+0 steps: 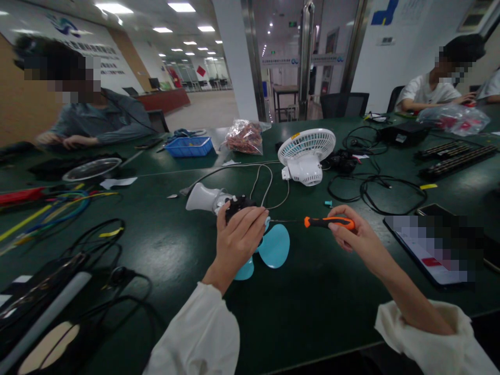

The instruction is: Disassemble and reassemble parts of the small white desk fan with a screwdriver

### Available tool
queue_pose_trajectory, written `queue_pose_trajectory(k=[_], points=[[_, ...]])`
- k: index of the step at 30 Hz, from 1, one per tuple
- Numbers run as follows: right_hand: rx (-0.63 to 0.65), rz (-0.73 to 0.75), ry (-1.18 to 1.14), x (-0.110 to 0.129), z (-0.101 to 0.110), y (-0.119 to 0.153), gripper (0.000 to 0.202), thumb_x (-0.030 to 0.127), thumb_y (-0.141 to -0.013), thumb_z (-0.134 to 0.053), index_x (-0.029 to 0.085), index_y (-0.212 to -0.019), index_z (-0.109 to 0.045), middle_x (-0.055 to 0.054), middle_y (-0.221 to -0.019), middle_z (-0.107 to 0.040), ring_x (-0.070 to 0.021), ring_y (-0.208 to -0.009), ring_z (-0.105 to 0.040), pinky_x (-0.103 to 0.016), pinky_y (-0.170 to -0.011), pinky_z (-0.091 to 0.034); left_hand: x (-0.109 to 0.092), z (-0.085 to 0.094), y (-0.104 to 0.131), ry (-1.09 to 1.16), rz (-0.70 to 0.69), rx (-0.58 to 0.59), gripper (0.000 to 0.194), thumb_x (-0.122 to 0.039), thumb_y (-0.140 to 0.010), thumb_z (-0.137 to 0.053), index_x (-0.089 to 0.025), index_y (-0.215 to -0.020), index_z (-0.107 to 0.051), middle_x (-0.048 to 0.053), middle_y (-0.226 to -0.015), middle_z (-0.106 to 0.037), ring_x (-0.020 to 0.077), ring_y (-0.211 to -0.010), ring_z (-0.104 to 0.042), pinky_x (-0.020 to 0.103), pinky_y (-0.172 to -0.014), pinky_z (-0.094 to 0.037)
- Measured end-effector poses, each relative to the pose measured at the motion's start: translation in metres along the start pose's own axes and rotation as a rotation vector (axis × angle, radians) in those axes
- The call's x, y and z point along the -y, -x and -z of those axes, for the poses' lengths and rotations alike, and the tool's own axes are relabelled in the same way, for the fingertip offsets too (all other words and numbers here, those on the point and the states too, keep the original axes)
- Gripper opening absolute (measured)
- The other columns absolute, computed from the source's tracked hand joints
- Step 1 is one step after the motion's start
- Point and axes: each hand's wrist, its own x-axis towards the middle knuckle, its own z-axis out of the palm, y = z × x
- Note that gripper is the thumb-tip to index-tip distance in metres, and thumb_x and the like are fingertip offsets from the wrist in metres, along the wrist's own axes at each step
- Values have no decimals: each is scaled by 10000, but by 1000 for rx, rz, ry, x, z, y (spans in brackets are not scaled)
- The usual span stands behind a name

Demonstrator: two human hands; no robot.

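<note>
My left hand (pixel 242 234) is wrapped over a small fan's dark motor (pixel 238 204), whose white base (pixel 201 198) lies on its side to the left. Blue fan blades (pixel 274 246) show below and beside my fingers. In my right hand (pixel 361 234) is an orange and black screwdriver (pixel 328 223), held level. Its thin shaft points left toward the motor by my left fingertips; whether the tip touches a screw cannot be made out. Beyond, a white fan housing with a round grille (pixel 308 156) stands tilted. A small teal piece (pixel 328 203) lies on the table.
A blue basket (pixel 189 147) and a bag of reddish wire (pixel 245 138) stand at the back. Black cables (pixel 375 192) and a tablet (pixel 429 255) lie to the right. Cables and long bars cover the left side. Two people sit across the table, with part of another at the right edge.
</note>
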Motion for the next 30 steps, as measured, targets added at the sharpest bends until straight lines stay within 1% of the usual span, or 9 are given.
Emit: queue_pose_trajectory(k=[4, 9, 12, 14, 16, 18, 22, 27, 30], points=[[21, -14, 39, -1, 0, -2, 300, 490, -867, -555, 206, -955, -520, 76, -534, -438, -74, -415, -386, -194, -388, -266, 0, 1, -1, 7, 1, 0, 285, -150, -849, -596, -217, -1124, -628, 28, -1074, -713, 186, -1028, -636, 492, -1152, -255], [1, 2, 172, -3, 1, -6, 337, 519, -886, -511, 192, -935, -575, 40, -592, -499, -78, -464, -424, -204, -423, -292, -1, 1, -2, 2, -1, -5, 274, -148, -842, -609, -211, -1108, -631, 30, -1068, -715, 187, -1015, -640, 495, -1146, -265], [-25, -3, 216, -4, 1, -5, 321, 493, -889, -514, 205, -1008, -594, 37, -624, -483, -82, -496, -413, -209, -444, -291, -1, 1, -1, 4, 3, 3, 291, -153, -851, -598, -219, -1133, -623, 28, -1078, -711, 185, -1023, -638, 498, -1145, -263], [-36, -8, 202, -3, 2, -4, 294, 441, -863, -573, 232, -1070, -568, 49, -648, -472, -80, -502, -406, -208, -458, -309, 0, 1, -1, 4, 5, 2, 293, -156, -854, -593, -225, -1138, -621, 27, -1086, -709, 181, -1021, -639, 496, -1145, -263], [-35, -2, 158, -2, 2, -3, 325, 386, -824, -636, 253, -1100, -529, 60, -668, -469, -78, -512, -412, -206, -477, -338, 0, 1, -1, 1, 4, -3, 291, -155, -851, -596, -224, -1132, -624, 28, -1087, -709, 181, -1016, -641, 497, -1146, -263], [-17, 4, 102, -2, 2, -2, 336, 376, -804, -662, 250, -1076, -509, 71, -645, -453, -78, -505, -409, -201, -470, -336, -1, 1, -2, 2, 3, -6, 286, -151, -848, -598, -219, -1124, -628, 31, -1081, -711, 186, -1014, -642, 501, -1146, -265], [10, -25, 73, 0, 1, -1, 299, 474, -833, -610, 219, -949, -507, 81, -551, -425, -76, -438, -378, -197, -409, -275, -1, 3, -3, 3, -4, 0, 269, -145, -850, -591, -211, -1108, -632, 34, -1075, -713, 191, -1010, -644, 505, -1143, -269], [-29, -4, 211, -1, 0, -3, 323, 517, -869, -534, 194, -860, -551, 54, -560, -447, -80, -466, -389, -211, -432, -284, 0, 2, -1, -9, -7, 9, 284, -147, -847, -597, -218, -1120, -628, 37, -1089, -708, 195, -1007, -644, 512, -1136, -275], [-60, 23, 281, 0, 0, -4, 284, 480, -870, -547, 203, -918, -587, 40, -629, -465, -85, -515, -400, -214, -461, -294, 0, 1, -1, 1, -4, 3, 280, -142, -838, -611, -205, -1110, -629, 41, -1091, -707, 195, -1009, -640, 511, -1134, -278]])
